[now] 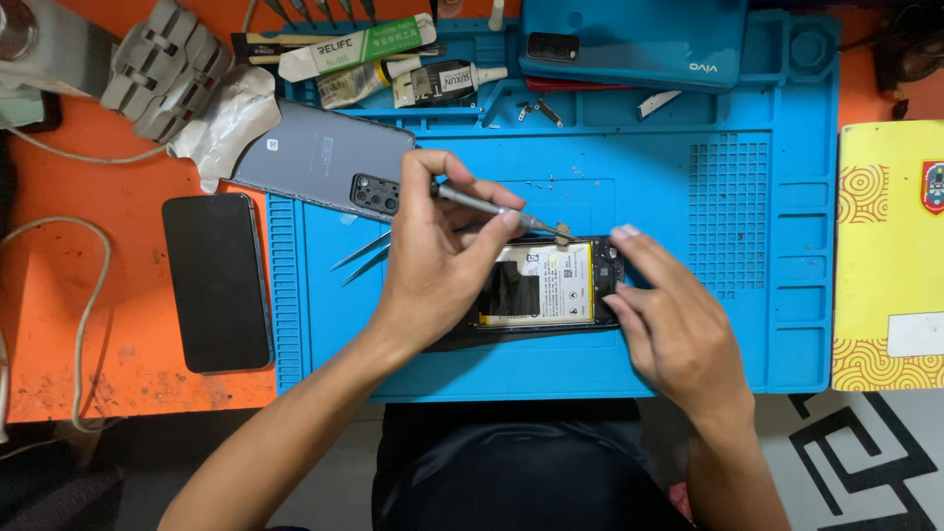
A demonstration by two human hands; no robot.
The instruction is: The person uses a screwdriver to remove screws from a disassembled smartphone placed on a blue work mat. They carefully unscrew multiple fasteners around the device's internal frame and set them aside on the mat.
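Observation:
An opened phone (551, 285) lies face down on the blue work mat (688, 197), its battery and inner parts showing. My left hand (433, 265) grips a thin grey screwdriver (487, 206) whose tip meets the phone's top edge near a small loose part. My right hand (669, 315) rests on the phone's right end, fingertips touching its upper corner. A pair of metal tweezers (359, 254) lies on the mat just left of my left hand.
A grey back cover with a camera block (324, 157) lies at the mat's upper left. A black phone (216, 282) lies on the orange table. Glue tubes (433, 84), small tools and a blue phone (634, 39) sit along the top. A yellow book (885, 246) is at right.

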